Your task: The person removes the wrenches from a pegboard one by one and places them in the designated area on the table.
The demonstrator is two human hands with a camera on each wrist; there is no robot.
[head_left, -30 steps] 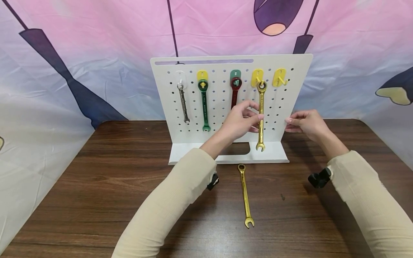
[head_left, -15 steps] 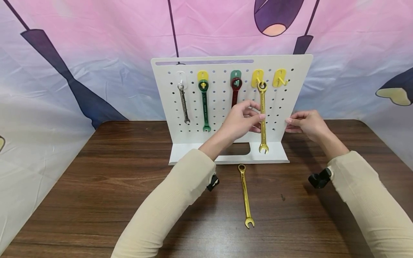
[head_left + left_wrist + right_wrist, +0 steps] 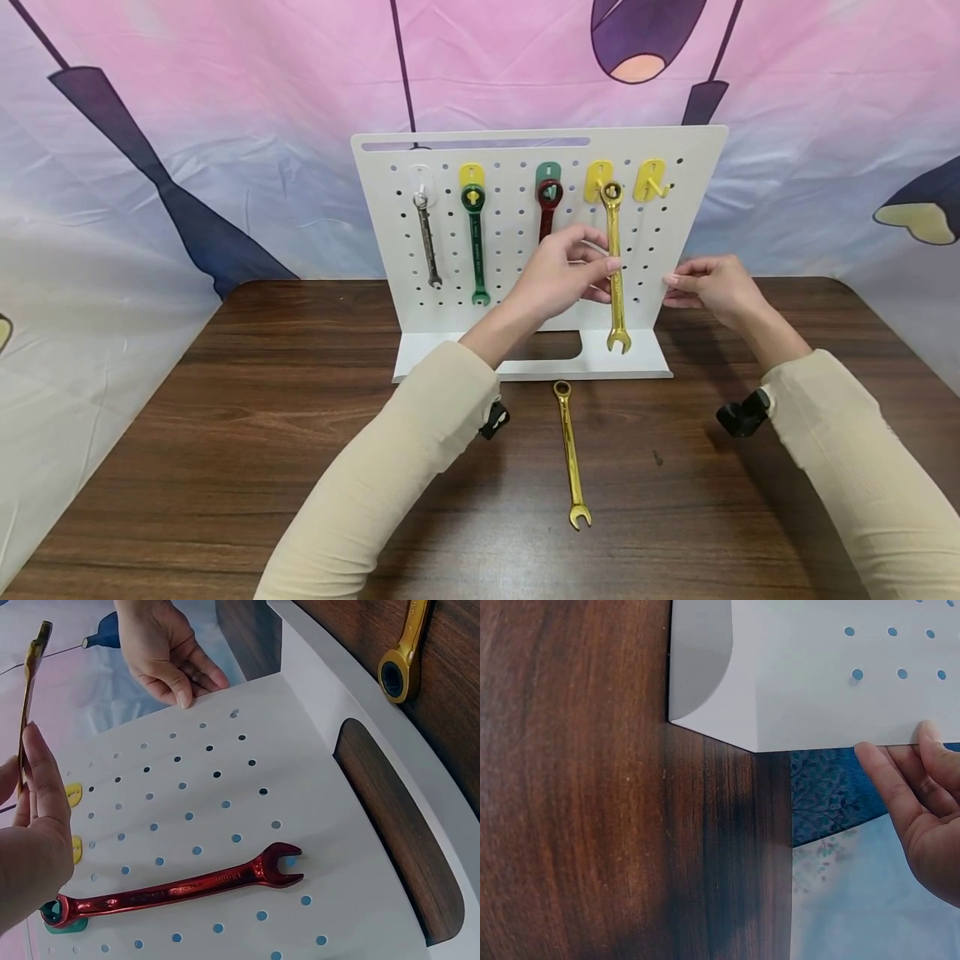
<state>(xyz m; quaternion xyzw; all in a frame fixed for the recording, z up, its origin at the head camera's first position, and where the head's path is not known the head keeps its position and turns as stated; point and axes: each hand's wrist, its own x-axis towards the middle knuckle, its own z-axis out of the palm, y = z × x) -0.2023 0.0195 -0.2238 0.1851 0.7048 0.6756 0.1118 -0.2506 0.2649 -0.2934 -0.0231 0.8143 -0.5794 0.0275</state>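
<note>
My left hand (image 3: pixel 562 271) pinches a gold combination wrench (image 3: pixel 615 242) at mid-shank between thumb and fingers. Its ring end is up, overlapping the tip of the fourth hook (image 3: pixel 599 179) in the head view, with the open jaw hanging down. Seen edge-on in the left wrist view, this wrench (image 3: pixel 31 675) stands out in front of the white pegboard (image 3: pixel 337 847). My right hand (image 3: pixel 712 287) grips the pegboard's right edge, thumb on the front face. Another gold wrench (image 3: pixel 570 458) lies on the table before the board, ring end toward it.
On the board hang a small silver wrench (image 3: pixel 427 242), a green wrench (image 3: pixel 476 250) and a red wrench (image 3: pixel 172 894), partly behind my left hand in the head view. A bare yellow hook (image 3: pixel 649 180) is at the right. The board's foot rests on the wooden table (image 3: pixel 262 417).
The gold wrench in my left hand has shifted slightly right, its lower end swinging right and its ring end rising a little over the last half second. My right hand stays at the board's edge.
</note>
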